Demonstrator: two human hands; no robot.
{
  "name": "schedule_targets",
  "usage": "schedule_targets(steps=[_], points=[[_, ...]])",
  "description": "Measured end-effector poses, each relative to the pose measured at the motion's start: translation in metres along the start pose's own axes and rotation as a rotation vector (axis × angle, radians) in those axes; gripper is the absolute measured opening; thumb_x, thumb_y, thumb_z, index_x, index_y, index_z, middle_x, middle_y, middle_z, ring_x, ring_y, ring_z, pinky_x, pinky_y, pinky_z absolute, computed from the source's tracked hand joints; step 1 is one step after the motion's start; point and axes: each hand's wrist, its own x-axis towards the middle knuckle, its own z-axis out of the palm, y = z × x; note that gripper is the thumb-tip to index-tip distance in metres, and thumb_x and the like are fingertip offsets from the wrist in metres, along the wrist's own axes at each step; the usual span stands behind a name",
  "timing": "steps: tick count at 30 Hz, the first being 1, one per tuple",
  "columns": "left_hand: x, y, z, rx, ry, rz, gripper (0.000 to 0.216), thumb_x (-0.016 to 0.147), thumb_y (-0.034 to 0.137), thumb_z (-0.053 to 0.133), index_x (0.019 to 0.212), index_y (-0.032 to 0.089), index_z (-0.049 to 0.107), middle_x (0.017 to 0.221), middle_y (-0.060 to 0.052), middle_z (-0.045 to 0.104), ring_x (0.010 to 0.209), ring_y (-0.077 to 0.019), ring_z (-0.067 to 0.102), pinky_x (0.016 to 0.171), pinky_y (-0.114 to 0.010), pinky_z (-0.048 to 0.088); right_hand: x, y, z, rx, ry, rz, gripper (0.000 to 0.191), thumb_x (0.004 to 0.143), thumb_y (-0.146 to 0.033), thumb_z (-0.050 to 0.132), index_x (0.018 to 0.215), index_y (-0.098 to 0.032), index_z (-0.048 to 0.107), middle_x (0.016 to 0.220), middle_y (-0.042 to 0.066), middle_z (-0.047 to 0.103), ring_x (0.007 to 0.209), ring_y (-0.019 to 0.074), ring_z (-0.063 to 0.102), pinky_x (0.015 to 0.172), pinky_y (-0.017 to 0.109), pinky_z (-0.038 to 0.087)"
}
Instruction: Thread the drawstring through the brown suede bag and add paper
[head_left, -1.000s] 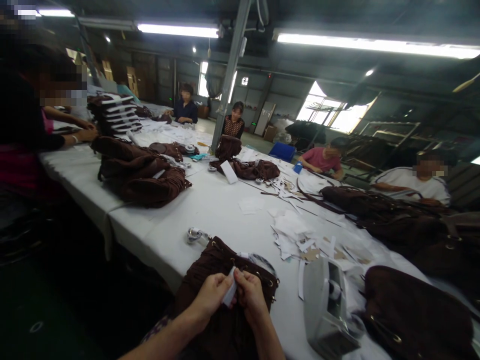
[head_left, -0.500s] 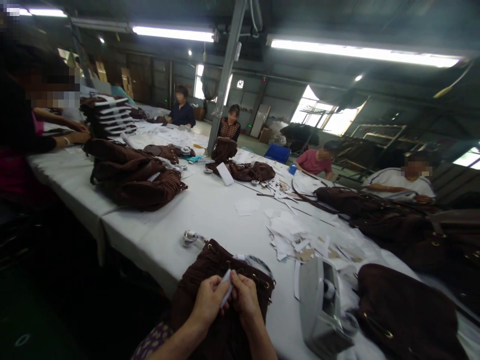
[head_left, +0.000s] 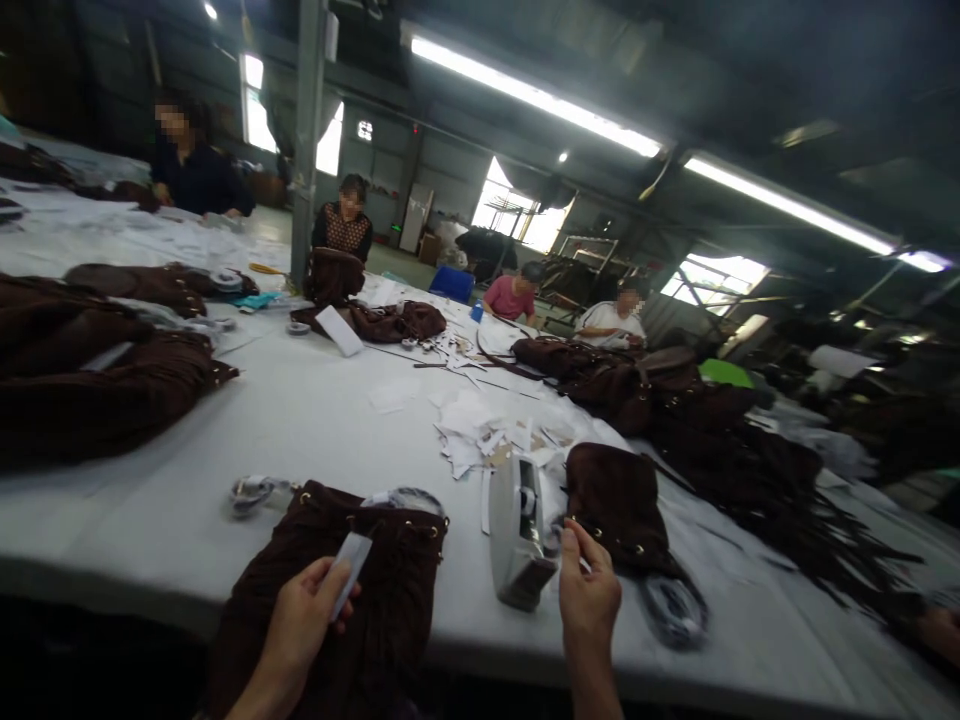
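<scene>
Head view | left hand (head_left: 304, 612): fingers pinch 1 white paper strip (head_left: 349, 564) over brown suede bag (head_left: 352, 580) at table (head_left: 315, 420) near edge | right hand (head_left: 589, 590): fingers loosely curled, fingertips at tape dispenser (head_left: 519, 530), grip on anything cannot be determined.

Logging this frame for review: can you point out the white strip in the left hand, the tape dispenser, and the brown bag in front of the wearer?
white strip (head_left: 351, 562), head view, middle of the strip.
tape dispenser (head_left: 514, 535), head view, its grey side wall.
brown bag (head_left: 382, 590), head view, bare brown front panel.
</scene>
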Motion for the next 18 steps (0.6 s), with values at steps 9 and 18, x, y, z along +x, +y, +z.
schedule_targets(steps=[9, 18], points=[[-0.001, 0.002, -0.001, -0.006, 0.006, -0.026, 0.051, 0.059, 0.061, 0.067, 0.072, 0.012, 0.064, 0.06, -0.004, 0.066, 0.047, -0.015, 0.056, 0.043, -0.025, 0.048, 0.017, 0.024, 0.004, 0.039, -0.348, 0.191, 0.045, 0.059, -0.056, 0.068, 0.067, -0.012, 0.075, 0.076, 0.013, 0.073, 0.087, 0.0309, 0.065, 0.079, 0.037, 0.046], [0.0, -0.006, -0.004, -0.009, -0.006, -0.023, 0.047, 0.065, 0.057, 0.067, 0.079, 0.013, 0.064, 0.063, -0.003, 0.068, 0.051, -0.0145, 0.058, 0.046, -0.024, 0.05, 0.005, 0.033, -0.006, 0.039, -0.205, 0.135, 0.037, 0.06, -0.049, 0.069, 0.072, -0.014, 0.075, 0.115, 0.016, 0.061, 0.103, 0.0304, 0.057, 0.088, 0.037, 0.042]])
